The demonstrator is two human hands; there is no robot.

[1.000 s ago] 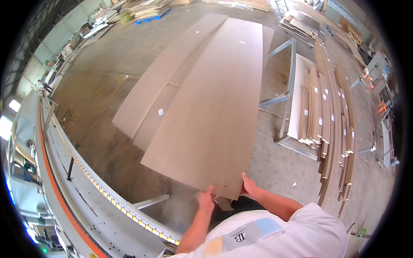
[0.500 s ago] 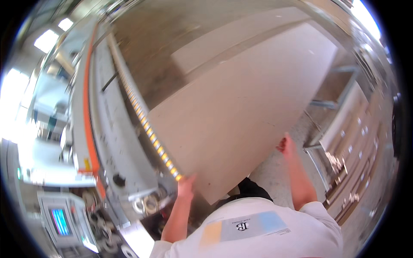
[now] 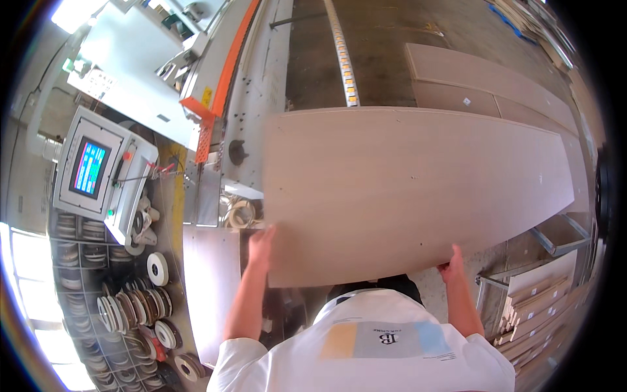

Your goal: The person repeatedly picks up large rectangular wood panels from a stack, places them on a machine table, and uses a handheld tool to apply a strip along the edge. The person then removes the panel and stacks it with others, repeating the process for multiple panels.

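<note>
A large flat brownish-pink board (image 3: 392,189) lies across the view in front of my body, its long side running left to right. My left hand (image 3: 260,247) is at the board's left edge, near its front corner, closed on that edge. My right hand (image 3: 450,264) grips the board's near long edge, right of my body, with the thumb up and the other fingers curled at the rim. The board covers part of the roller rail (image 3: 344,65) and of the machine's side.
At the left stand a long machine with an orange strip (image 3: 234,55) and a control panel with a lit screen (image 3: 90,168). Rolls of edge tape (image 3: 134,308) fill a rack below. More boards (image 3: 483,68) lie at the far right; stacked boards (image 3: 539,307) lie at the near right.
My view has turned left. The board has swung from slanting away to lying crosswise, and my right hand has come onto its near edge, having been beside it.
</note>
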